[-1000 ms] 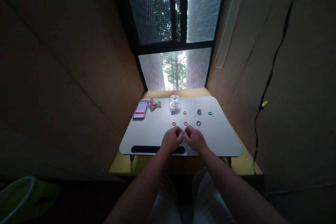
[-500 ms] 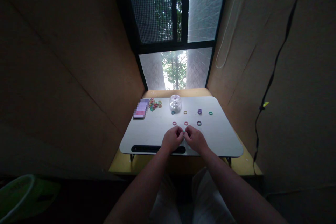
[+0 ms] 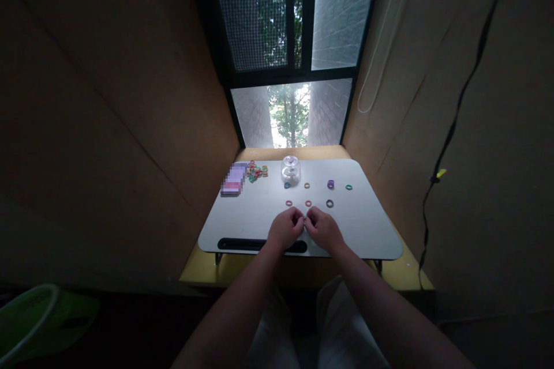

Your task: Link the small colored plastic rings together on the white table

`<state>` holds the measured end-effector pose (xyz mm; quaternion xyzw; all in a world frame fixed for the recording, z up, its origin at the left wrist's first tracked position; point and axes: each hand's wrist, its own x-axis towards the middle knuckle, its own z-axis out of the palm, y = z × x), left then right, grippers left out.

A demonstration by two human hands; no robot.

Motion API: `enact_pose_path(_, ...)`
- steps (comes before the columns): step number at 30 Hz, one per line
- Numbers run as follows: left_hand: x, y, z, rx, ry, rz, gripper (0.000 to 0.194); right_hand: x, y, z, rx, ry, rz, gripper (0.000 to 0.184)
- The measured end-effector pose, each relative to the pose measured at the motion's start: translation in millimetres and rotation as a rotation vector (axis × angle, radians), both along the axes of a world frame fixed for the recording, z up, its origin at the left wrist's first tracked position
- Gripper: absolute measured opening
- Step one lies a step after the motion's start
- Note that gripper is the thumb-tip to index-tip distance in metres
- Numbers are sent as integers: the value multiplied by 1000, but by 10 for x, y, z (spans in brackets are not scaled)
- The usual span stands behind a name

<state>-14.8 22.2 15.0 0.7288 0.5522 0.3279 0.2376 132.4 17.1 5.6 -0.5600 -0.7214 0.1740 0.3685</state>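
My left hand [image 3: 286, 227] and my right hand [image 3: 322, 228] meet above the near middle of the white lap table [image 3: 367, 230]. Both have fingers pinched together, fingertips almost touching; whatever small thing sits between them is too small to name. Just beyond lie a pink ring-shaped band [image 3: 289, 203], a second pink band [image 3: 308, 203] and a dark grey band [image 3: 329, 203]. Farther back are a blue band [image 3: 287, 185], a yellow band [image 3: 307, 185], a purple band [image 3: 330, 184] and a green band [image 3: 348, 187]. A clear round jar [image 3: 291, 170] stands behind the blue one.
A pile of colourful bands [image 3: 256, 172] lies at the back left, beside a phone-like flat object [image 3: 234, 179] with a blurred screen. A black slot [image 3: 242, 244] runs along the table's near edge. A green basket [image 3: 47, 323] stands low at left; a black cable [image 3: 459, 104] hangs at right.
Both hands stay pinched together in nearly the same place, with only slight finger movement. The whole view has shifted a little; the bands and jar have not moved on the table.
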Motion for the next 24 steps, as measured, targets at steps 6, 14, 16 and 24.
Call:
enact_pose_path(6, -4, 0, -4, 3, -4, -6, 11, 1, 2, -4, 3, -10, 0, 13)
enact_pose_path(14, -4, 4, -7, 2, 1, -8, 12, 4, 15, -24, 12, -19, -8, 12)
enact_pose_path(16, -5, 7, -16, 13, -4, -13, 12, 4, 16, -31, 10, -15, -1, 12)
enact_pose_path(24, -12, 16, -33, 16, -7, -18, 12, 4, 15, -27, 2, -14, 0, 12)
